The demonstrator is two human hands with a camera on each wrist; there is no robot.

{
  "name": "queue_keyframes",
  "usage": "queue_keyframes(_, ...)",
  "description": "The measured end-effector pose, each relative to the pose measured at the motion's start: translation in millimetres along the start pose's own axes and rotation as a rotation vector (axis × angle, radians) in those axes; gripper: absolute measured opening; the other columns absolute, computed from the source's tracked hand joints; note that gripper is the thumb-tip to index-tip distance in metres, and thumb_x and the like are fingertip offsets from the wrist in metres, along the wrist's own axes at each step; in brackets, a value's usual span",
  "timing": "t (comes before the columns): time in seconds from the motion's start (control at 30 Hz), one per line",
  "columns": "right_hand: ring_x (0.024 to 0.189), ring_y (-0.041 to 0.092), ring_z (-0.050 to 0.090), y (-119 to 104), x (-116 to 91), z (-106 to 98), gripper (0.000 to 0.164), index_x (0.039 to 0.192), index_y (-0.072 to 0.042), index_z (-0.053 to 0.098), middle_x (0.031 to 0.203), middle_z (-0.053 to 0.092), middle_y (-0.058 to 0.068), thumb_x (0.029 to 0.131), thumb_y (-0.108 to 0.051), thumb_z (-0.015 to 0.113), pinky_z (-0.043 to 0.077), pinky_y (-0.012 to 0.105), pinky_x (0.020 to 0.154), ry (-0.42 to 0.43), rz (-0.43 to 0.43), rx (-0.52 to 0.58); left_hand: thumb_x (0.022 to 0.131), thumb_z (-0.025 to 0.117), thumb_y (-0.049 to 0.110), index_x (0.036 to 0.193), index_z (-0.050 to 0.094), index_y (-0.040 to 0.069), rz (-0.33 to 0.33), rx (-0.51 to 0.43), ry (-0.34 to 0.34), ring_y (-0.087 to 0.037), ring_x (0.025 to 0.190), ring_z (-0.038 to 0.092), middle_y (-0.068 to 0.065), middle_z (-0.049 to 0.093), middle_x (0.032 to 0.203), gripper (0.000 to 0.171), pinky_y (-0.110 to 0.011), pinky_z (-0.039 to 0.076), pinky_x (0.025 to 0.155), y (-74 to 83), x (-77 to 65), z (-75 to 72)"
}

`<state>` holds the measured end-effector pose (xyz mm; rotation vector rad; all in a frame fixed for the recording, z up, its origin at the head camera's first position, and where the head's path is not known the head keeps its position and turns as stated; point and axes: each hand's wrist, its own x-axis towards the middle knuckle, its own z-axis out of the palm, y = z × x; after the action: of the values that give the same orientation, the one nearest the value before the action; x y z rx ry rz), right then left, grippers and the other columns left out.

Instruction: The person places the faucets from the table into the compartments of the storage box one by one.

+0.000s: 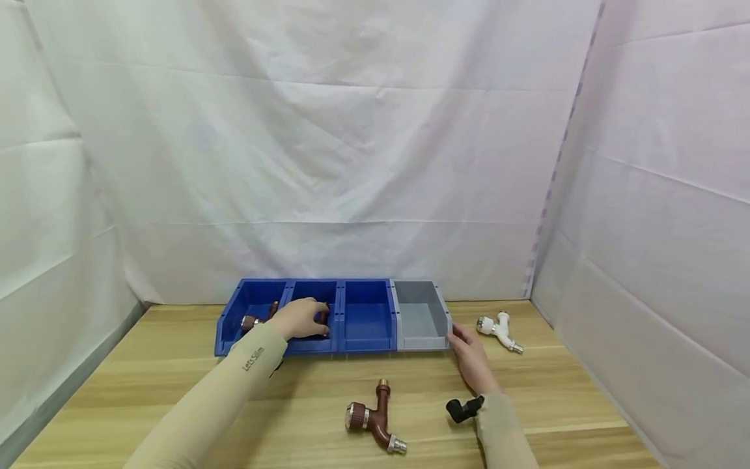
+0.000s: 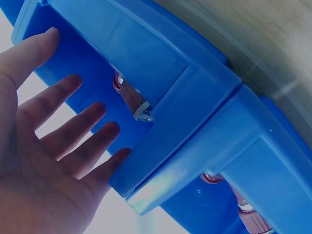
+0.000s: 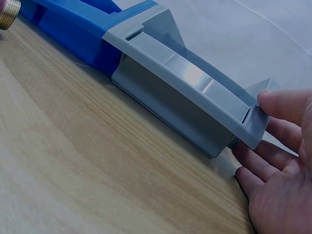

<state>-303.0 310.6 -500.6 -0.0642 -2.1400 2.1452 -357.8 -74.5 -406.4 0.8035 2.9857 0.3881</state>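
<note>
My left hand [image 1: 300, 318] reaches over the second blue bin [image 1: 313, 348] from the left, fingers spread and relaxed. A brown faucet [image 2: 131, 99] lies inside that bin, partly hidden by its front wall and apart from the fingertips in the left wrist view. Another brown faucet [image 1: 250, 322] lies in the leftmost blue bin [image 1: 220, 335]. At the row's right end, my right hand [image 1: 473, 362] holds the front right corner of the grey bin [image 3: 168, 105], its thumb on the rim and its other fingers below.
A third blue bin [image 1: 368, 345] stands beside the grey one. On the wooden table [image 1: 316, 404], a brown faucet [image 1: 381, 417] lies in front of the row, and a white faucet [image 1: 500, 330] lies right of my right hand. White cloth [image 1: 328, 163] hangs behind and at both sides.
</note>
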Motion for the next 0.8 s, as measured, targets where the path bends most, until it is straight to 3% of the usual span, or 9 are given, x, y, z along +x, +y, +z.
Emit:
queue_keyframes(0.1, 0.138, 0.03, 0.029, 0.6, -0.4, -1.3, 0.052, 0.147, 0.005, 0.032, 0.151, 0.031, 0.023, 0.101, -0.012, 0.051, 0.024, 0.039, 0.113, 0.001, 0.004, -0.009, 0.087, 0.072, 0.029, 0.127, 0.063, 0.005, 0.005, 0.0, 0.024, -0.032, 0.108, 0.058, -0.015, 0.06, 0.122, 0.047, -0.049, 0.048, 0.088, -0.1, -1.1, 1.7)
queue_keyframes(0.2, 0.138, 0.03, 0.029, 1.4, -0.9, -1.3, 0.053, 0.146, 0.005, 0.032, 0.151, 0.032, 0.023, 0.1, -0.012, 0.052, 0.022, 0.043, 0.114, 0.003, 0.01, -0.011, 0.088, 0.072, 0.028, 0.127, 0.063, 0.006, 0.006, -0.006, 0.042, -0.03, 0.106, 0.059, -0.015, 0.06, 0.123, 0.046, -0.048, 0.049, 0.087, -0.9, -4.0, 4.5)
queue_keyframes(0.37, 0.138, 0.03, 0.03, 1.2, 0.4, 0.1, 0.052, 0.146, 0.005, 0.034, 0.15, 0.033, 0.023, 0.1, -0.011, 0.052, 0.023, 0.042, 0.113, 0.011, -0.003, -0.008, 0.088, 0.073, 0.028, 0.126, 0.063, 0.006, 0.015, -0.025, 0.078, -0.03, 0.105, 0.06, -0.015, 0.06, 0.123, 0.045, -0.048, 0.049, 0.087, -1.3, -10.2, 6.3)
queue_keyframes(0.8, 0.138, 0.027, 0.028, -4.2, -1.3, 1.0, 0.054, 0.148, 0.004, 0.031, 0.152, 0.03, 0.021, 0.101, -0.014, 0.052, 0.022, 0.039, 0.113, -0.002, 0.01, 0.002, 0.088, 0.073, 0.029, 0.129, 0.062, 0.006, 0.065, -0.049, 0.153, -0.038, 0.123, 0.048, -0.021, 0.051, 0.135, 0.048, -0.053, 0.042, 0.099, -0.8, -23.7, 7.3)
